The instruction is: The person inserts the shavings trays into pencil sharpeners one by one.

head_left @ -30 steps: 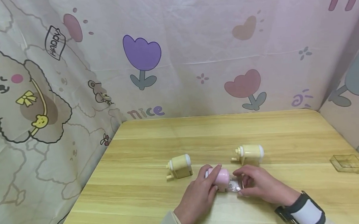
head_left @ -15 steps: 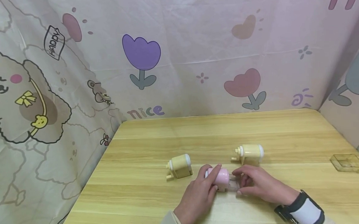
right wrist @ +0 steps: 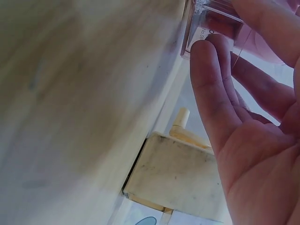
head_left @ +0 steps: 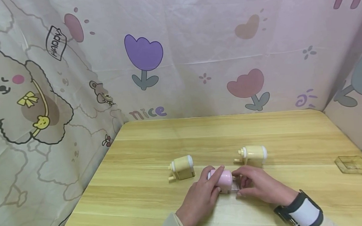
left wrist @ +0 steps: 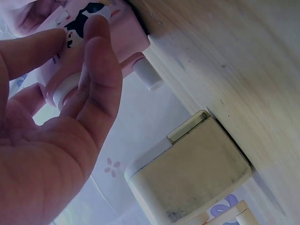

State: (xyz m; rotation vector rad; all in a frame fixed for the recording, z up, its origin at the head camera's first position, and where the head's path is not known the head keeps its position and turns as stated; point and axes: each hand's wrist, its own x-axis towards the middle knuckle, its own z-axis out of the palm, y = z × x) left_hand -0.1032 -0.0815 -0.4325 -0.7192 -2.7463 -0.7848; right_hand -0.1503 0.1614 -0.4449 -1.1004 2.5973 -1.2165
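Note:
A pink crank pencil sharpener (head_left: 224, 179) stands on the table, and my left hand (head_left: 199, 197) grips it from the left. In the left wrist view the sharpener (left wrist: 126, 35) shows a printed black-and-white picture and a white crank knob (left wrist: 147, 75). On its right side a clear shavings drawer (head_left: 234, 187) sticks out a little. My right hand (head_left: 259, 185) holds the drawer's outer end between thumb and fingers. The right wrist view shows the clear drawer (right wrist: 186, 35) partly behind the fingers.
A yellow sharpener (head_left: 183, 167) stands left of the hands, and another yellow sharpener (head_left: 255, 154) just behind the right hand. A see-through yellow drawer (head_left: 351, 165) lies near the table's right edge. Printed cloth (head_left: 183, 86) hangs behind the table (head_left: 157, 133).
The clear drawer has slid left, deeper into the pink sharpener, with my right hand moving along with it. My left hand keeps its grip in place.

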